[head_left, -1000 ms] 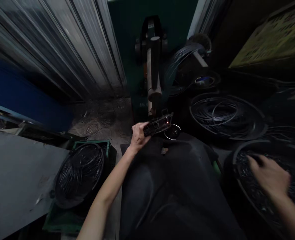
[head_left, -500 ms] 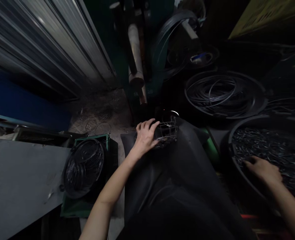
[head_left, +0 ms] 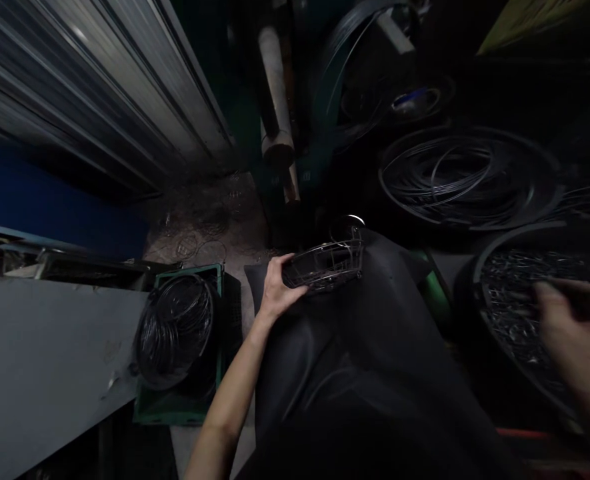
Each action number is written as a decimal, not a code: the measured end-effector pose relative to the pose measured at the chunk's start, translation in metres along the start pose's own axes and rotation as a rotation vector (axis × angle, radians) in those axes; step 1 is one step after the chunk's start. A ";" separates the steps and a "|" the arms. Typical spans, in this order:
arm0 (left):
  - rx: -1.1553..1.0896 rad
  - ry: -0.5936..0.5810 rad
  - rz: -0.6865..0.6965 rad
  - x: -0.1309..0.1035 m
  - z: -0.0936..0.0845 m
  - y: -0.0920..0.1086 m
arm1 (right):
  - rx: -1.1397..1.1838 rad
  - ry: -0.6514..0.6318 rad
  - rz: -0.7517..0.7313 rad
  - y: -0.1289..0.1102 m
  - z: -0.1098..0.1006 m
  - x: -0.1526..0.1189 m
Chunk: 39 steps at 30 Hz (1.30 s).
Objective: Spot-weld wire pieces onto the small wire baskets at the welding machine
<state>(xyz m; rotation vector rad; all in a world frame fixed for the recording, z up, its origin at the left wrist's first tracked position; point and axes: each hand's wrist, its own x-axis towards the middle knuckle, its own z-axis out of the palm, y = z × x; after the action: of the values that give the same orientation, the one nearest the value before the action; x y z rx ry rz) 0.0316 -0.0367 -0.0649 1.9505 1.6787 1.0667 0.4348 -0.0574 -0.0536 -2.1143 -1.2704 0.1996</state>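
My left hand (head_left: 277,288) grips the near end of a small wire frame basket (head_left: 327,263) that rests on the dark apron (head_left: 355,347) over my lap. My right hand (head_left: 579,333) is blurred, lifted just above a large black tub of small metal pieces (head_left: 517,300) at the right. Something thin and dark seems pinched in its fingers, but the blur hides what it is. A small wire ring (head_left: 345,223) lies just beyond the basket.
A green crate holding a black tub of coiled wire (head_left: 175,330) stands at my left. A grey slab (head_left: 39,373) fills the lower left. Ahead are a machine with a pale cylinder (head_left: 275,93), wire coils (head_left: 465,177) and corrugated shutters (head_left: 99,93).
My left hand turned the wire basket and now holds it by its near end. My right hand rose out of the tub of metal pieces and moved toward me.
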 end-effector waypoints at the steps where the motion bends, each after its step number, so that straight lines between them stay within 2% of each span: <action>1: 0.031 -0.034 0.004 0.004 -0.001 0.007 | 0.045 -0.057 -0.061 -0.018 0.009 -0.013; 3: 0.117 -0.121 0.029 0.011 0.001 0.019 | 0.144 -0.264 -0.202 -0.046 0.031 -0.036; 5: 0.172 -0.219 0.063 0.015 0.005 0.028 | 0.237 -0.376 -0.247 -0.064 0.050 -0.053; 7: 0.174 -0.314 0.119 0.015 0.010 0.031 | 0.306 -0.414 -0.177 -0.078 0.057 -0.062; 9: 0.155 -0.368 0.174 0.013 0.013 0.029 | 0.395 -0.482 -0.071 -0.094 0.054 -0.065; 12: 0.157 -0.379 0.210 0.010 0.010 0.025 | 0.568 -0.697 0.038 -0.123 0.052 -0.065; 15: 0.180 -0.390 0.252 0.010 0.006 0.024 | 0.644 -0.834 0.091 -0.144 0.068 -0.063; 17: 0.207 -0.404 0.266 0.010 0.006 0.024 | 0.647 -0.833 0.089 -0.152 0.083 -0.063; 20: 0.211 -0.404 0.250 0.011 0.004 0.024 | 0.594 -0.752 0.039 -0.158 0.099 -0.067; 25: 0.150 -0.308 0.226 0.022 -0.009 0.024 | 0.620 -0.578 -0.103 -0.178 0.102 -0.077; 30: 0.225 -0.169 0.255 0.046 -0.026 0.020 | 0.563 -0.367 -0.381 -0.209 0.106 -0.065; 34: 0.295 -0.062 0.286 0.066 -0.034 0.014 | 0.590 -0.353 -0.483 -0.231 0.117 -0.047; 39: 0.307 0.032 0.281 0.080 -0.037 0.006 | 0.663 -0.323 -0.514 -0.248 0.132 -0.040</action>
<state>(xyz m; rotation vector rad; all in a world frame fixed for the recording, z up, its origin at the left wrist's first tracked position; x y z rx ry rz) 0.0097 0.0305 -0.0123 2.4343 1.7028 0.9822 0.1742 0.0473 -0.0139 -1.1858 -1.6085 0.6510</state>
